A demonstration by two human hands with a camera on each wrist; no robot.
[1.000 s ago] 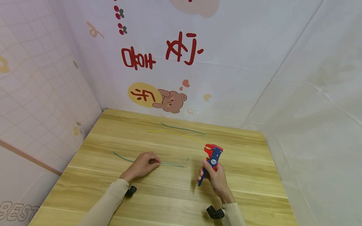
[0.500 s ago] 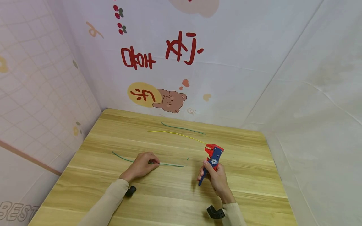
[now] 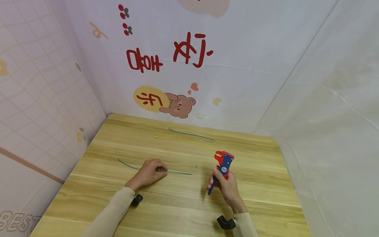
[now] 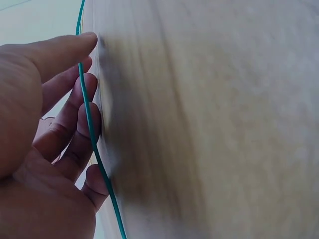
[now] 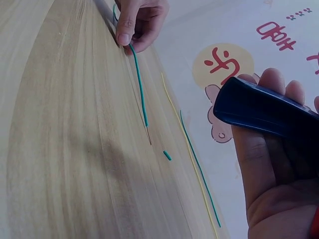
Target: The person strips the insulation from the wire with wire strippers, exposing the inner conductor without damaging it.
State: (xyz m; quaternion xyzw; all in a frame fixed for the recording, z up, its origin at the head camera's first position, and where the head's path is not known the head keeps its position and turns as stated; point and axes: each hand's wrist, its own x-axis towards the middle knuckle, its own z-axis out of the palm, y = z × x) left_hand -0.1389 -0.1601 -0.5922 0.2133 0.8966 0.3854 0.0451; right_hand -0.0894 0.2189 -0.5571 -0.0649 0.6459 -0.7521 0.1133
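Note:
My left hand (image 3: 149,173) rests low at the table and pinches a green wire (image 3: 180,172) between thumb and fingertips. In the left wrist view the wire (image 4: 89,122) runs across the curled fingers. Past the left hand, the wire's far end shows bare copper (image 5: 149,136) in the right wrist view. My right hand (image 3: 227,186) grips a red and blue wire stripper (image 3: 227,160) by its handles, held up to the right of that bare end. The stripper's red jaws stand apart. Its dark blue handle (image 5: 264,107) crosses the right palm in the right wrist view.
A short cut piece of green insulation (image 3: 196,166) lies between the hands. Farther back are a yellow wire (image 3: 183,140), whose right end meets the stripper's head in the head view, and another green wire (image 3: 192,134). Printed cloth walls (image 3: 237,82) stand behind the wooden table (image 3: 183,204).

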